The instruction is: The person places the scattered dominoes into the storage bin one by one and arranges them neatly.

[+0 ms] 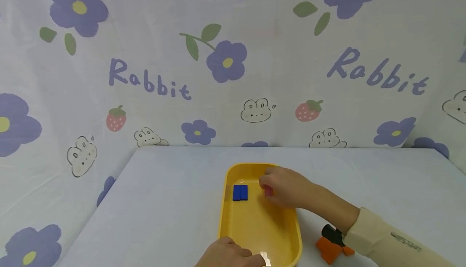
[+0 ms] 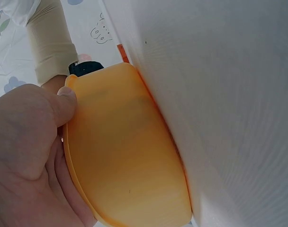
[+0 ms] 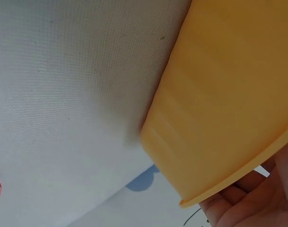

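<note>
Woven tabletop [image 3: 63, 99]; left hand [image 2: 25, 142] grips rounded tray [image 1: 255, 226], right hand [image 1: 285, 185] pink block [image 1: 268, 191].

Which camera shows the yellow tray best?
The head view, because you can look down inside the yellow tray and see the blue blocks lying there. The left wrist and right wrist views show only part of its outer wall and rim.

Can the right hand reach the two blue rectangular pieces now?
Probably yes: only bare floor of the yellow oblong plastic tray separates the right hand from the blue pieces. It pinches a small pink block, though, so that likely goes down first.
</note>
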{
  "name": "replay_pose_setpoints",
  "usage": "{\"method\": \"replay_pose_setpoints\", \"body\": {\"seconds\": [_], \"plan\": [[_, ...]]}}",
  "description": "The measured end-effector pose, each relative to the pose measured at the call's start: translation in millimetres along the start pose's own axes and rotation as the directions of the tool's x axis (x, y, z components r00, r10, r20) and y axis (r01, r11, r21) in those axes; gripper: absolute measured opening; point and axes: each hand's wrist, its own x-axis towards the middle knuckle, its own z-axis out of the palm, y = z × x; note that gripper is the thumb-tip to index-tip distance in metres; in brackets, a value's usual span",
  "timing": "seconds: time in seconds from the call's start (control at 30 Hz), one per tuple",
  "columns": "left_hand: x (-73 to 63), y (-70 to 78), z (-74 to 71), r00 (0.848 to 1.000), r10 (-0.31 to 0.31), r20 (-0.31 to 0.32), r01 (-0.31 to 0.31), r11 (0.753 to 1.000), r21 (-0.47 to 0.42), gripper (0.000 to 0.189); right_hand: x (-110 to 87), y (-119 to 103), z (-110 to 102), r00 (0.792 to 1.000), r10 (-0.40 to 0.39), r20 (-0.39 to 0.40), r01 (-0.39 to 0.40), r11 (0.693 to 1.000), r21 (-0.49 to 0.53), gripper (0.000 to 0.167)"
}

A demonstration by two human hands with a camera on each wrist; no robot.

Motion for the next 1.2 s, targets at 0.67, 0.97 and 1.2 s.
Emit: {"method": "replay_pose_setpoints", "body": {"seconds": [0.67,0.97,1.2], "plan": [[-0.7,0.5,-0.5,1.0,0.001,0.004,-0.001,1.0,-0.018,0.017,18.5,2,21,0.997,0.005,0.075,-0.009,0.998,0.059,0.02],[-0.9,-0.7,-1.3,0.998,-0.01,0.056,0.012,0.999,-0.033,0.015,23.7,2,25,0.996,0.007,0.094,-0.014,0.997,0.071,0.021],[-0.1,-1.2,-0.7,1.0,0.002,0.017,-0.002,0.999,-0.034,0.017,27.9,6,27,0.996,-0.029,0.079,0.023,0.997,0.071,0.016]]}}
